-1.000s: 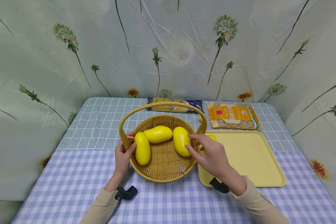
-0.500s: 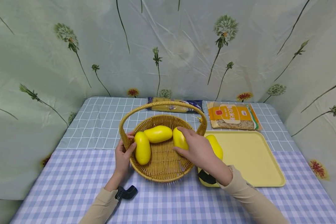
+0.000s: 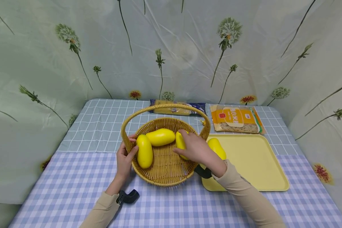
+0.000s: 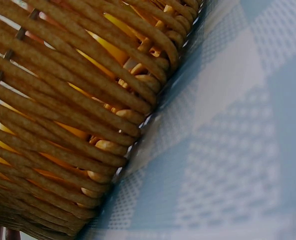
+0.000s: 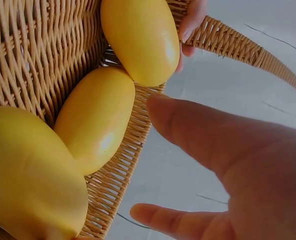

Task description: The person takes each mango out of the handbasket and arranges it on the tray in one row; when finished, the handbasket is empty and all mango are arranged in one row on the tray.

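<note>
A wicker basket with an arched handle holds three yellow mangoes. In it lie a left mango, a back mango and a right mango. My left hand grips the basket's left side at the foot of the handle, thumb over the rim. Over the right mango reaches my right hand, covering part of it. The right wrist view has its thumb stretched out, apart from the near mango. The left wrist view mostly shows the woven basket wall.
Right of the basket is a yellow tray with another mango at its left end. Behind stand a pasta pack and an orange grain bag. A checked cloth covers the table; a patterned curtain hangs behind.
My right hand has moved left from beside the right mango to over it, uncovering the mango on the tray. The left hand and basket have stayed put.
</note>
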The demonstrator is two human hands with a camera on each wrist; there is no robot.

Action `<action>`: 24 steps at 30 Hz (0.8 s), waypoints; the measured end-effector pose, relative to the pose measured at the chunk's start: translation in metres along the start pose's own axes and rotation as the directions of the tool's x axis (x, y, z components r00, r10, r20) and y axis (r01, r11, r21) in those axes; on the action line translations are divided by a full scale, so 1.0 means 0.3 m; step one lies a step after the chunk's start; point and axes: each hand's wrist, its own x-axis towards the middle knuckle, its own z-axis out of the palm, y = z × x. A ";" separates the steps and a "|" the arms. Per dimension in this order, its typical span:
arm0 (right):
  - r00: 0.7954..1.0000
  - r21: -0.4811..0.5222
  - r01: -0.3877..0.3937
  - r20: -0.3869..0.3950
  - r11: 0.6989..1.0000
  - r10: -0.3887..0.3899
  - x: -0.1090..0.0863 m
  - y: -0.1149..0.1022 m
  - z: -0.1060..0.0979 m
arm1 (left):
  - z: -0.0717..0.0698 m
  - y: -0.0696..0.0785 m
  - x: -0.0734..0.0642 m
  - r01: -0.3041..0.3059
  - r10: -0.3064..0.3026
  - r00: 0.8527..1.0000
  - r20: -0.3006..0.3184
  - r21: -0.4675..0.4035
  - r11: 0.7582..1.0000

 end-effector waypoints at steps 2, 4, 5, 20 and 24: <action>1.000 0.004 -0.011 0.022 1.000 0.011 0.008 0.002 -0.001 | -0.001 -0.001 0.000 0.004 -0.004 1.000 0.000 0.001 1.000; 0.999 0.004 -0.020 0.036 1.000 0.020 0.015 0.004 -0.001 | -0.002 -0.003 -0.001 0.011 -0.011 1.000 -0.002 -0.001 1.000; 0.999 0.006 -0.025 0.043 1.000 0.025 0.019 0.004 -0.001 | -0.002 -0.003 -0.001 0.014 -0.014 1.000 -0.003 -0.002 1.000; 0.989 -0.012 -0.014 0.144 1.000 0.015 0.073 0.010 0.003 | -0.002 0.002 -0.004 0.040 -0.040 0.999 -0.017 0.002 0.999; 0.989 -0.010 -0.020 0.145 1.000 0.021 0.100 0.023 0.015 | -0.001 0.002 -0.003 0.037 -0.037 0.999 -0.014 -0.002 0.999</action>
